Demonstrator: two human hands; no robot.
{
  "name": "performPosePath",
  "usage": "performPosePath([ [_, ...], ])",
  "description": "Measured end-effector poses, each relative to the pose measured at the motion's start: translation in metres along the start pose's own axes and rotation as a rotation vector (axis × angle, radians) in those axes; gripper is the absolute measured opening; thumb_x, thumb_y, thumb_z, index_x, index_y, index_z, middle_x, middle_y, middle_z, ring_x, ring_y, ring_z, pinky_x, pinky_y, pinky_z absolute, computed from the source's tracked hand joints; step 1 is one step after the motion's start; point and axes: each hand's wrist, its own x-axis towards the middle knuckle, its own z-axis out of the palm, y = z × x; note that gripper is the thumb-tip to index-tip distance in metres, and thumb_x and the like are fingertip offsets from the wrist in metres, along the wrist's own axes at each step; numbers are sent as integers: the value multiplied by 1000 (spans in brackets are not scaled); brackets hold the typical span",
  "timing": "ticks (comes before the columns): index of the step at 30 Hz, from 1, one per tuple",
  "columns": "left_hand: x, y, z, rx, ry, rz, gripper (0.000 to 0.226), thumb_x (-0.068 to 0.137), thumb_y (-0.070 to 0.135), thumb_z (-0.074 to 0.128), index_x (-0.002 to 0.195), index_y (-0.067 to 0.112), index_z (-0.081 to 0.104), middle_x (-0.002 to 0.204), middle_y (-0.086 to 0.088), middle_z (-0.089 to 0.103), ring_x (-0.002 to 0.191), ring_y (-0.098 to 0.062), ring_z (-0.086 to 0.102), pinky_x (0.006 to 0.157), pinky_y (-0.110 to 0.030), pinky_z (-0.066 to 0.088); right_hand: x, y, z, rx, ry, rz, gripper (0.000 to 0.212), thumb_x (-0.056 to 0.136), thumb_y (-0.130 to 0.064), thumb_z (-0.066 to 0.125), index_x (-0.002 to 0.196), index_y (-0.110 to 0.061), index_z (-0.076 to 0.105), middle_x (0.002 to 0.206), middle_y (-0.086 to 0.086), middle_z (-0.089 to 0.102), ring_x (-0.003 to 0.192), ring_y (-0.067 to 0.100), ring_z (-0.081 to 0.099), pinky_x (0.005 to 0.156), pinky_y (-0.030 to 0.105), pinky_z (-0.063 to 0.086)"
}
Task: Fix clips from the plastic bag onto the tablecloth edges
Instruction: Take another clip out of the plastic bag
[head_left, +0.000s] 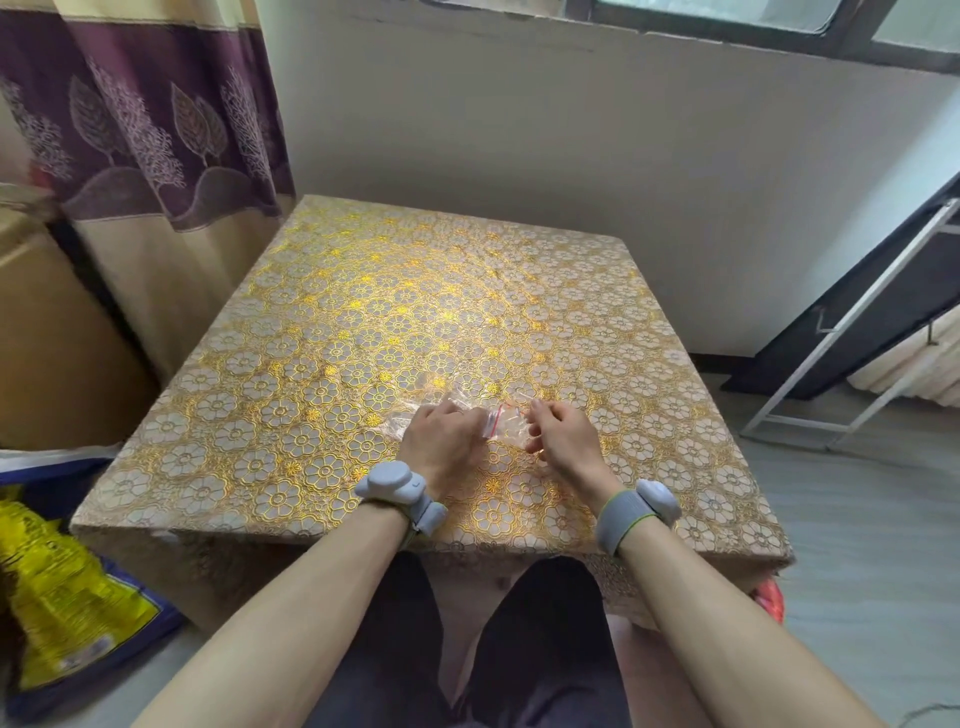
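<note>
A white wall under a window backs the scene, with a purple leaf-patterned curtain (156, 119) hanging at the left and a folded metal frame (852, 332) leaning at the right. A square table fills the middle, covered by a tablecloth (363, 312) of gold and white flower rings whose edges hang down over the sides. A brown cardboard box (57, 338) stands to the left, and a yellow and blue sack (62, 587) lies on the floor below it.

The plastic bag (511, 434) lies on the cloth near the front edge, a little right of the middle, between the two hands. It is small and clear, so the pattern shows through it. Its long axis runs roughly left to right across the table. A red zip strip (493, 421) crosses it at a slant, leaning away from the person, and the end beyond the strip points toward the right hand. What is inside is too clear and small to make out.

The left hand (441, 441) rests knuckles-up on the bag's left part, fingers curled down and gripping the plastic. The right hand (563, 441) has its fingers bent inward, pinching the bag's right end. Both wrists wear grey bands, one on the left (400, 493) and one on the right (636, 512). The forearms reach in from the lower corners over dark trousers.
</note>
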Motion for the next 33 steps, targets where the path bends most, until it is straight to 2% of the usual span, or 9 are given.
performPosePath([
  [5, 5, -10, -10, 234, -43, 278, 33, 93, 16, 33, 118, 13, 55, 112, -6, 70, 113, -25, 54, 98, -38, 35, -1, 1, -3, -49, -34, -41, 37, 104, -37, 40, 88, -13, 63, 80, 3, 62, 61, 11, 63, 69, 38, 51],
  [9, 11, -20, -12, 358, -14, 416, 30, 95, 8, 50, 123, 17, 55, 114, -4, 70, 108, -24, 60, 96, -40, 45, 0, 1, -5, 1, -91, -6, 37, 104, -36, 41, 87, -12, 63, 81, 6, 62, 67, 15, 63, 72, 39, 50],
  [12, 14, -23, -14, 399, -70, 495, 34, 97, 12, 50, 130, 20, 48, 121, -2, 66, 113, -24, 56, 100, -40, 42, -2, -1, -9, -133, -101, -64, 39, 104, -39, 38, 94, -12, 63, 82, 6, 66, 65, 12, 62, 66, 33, 48],
  [15, 12, -26, -15, 447, -85, 530, 38, 96, 16, 52, 132, 24, 45, 122, -2, 65, 112, -25, 56, 100, -41, 42, 0, -5, -16, -176, -58, -83, 40, 107, -39, 34, 104, -11, 61, 88, 7, 66, 64, 8, 59, 59, 27, 39],
  [17, 8, -26, -12, 446, -54, 486, 34, 95, 15, 53, 128, 22, 49, 117, -2, 68, 108, -25, 59, 97, -41, 43, 4, -6, -18, -135, -28, -78, 38, 107, -40, 33, 105, -12, 59, 92, 6, 65, 66, 9, 62, 61, 28, 42],
  [19, 6, -22, -10, 398, -34, 369, 30, 97, 16, 48, 126, 18, 52, 120, -3, 67, 109, -25, 59, 97, -40, 40, 7, -4, -18, -71, -20, -73, 36, 106, -41, 34, 100, -15, 58, 96, 5, 63, 71, 13, 67, 69, 35, 52],
  [23, 6, -11, -5, 287, -50, 140, 32, 100, 32, 37, 128, 22, 49, 126, 0, 62, 115, -23, 54, 96, -37, 37, 8, -4, -17, 3, -35, -76, 36, 106, -41, 34, 98, -15, 59, 96, 6, 62, 75, 16, 67, 79, 41, 55],
  [28, 3, 1, -1, 92, -11, -227, 30, 96, 36, 41, 118, 20, 54, 117, -3, 64, 111, -26, 54, 89, -38, 41, 9, -6, -13, 68, -18, -65, 33, 105, -40, 41, 93, -17, 63, 90, 3, 63, 64, 13, 65, 65, 31, 49],
  [33, 5, -2, -4, -107, -59, -322, 59, 85, 25, 50, 143, 20, 37, 138, -5, 49, 125, -26, 44, 100, -39, 36, 7, -12, -12, 85, -12, -66, 32, 104, -39, 43, 95, -16, 63, 88, 2, 63, 62, 12, 63, 62, 28, 46],
])
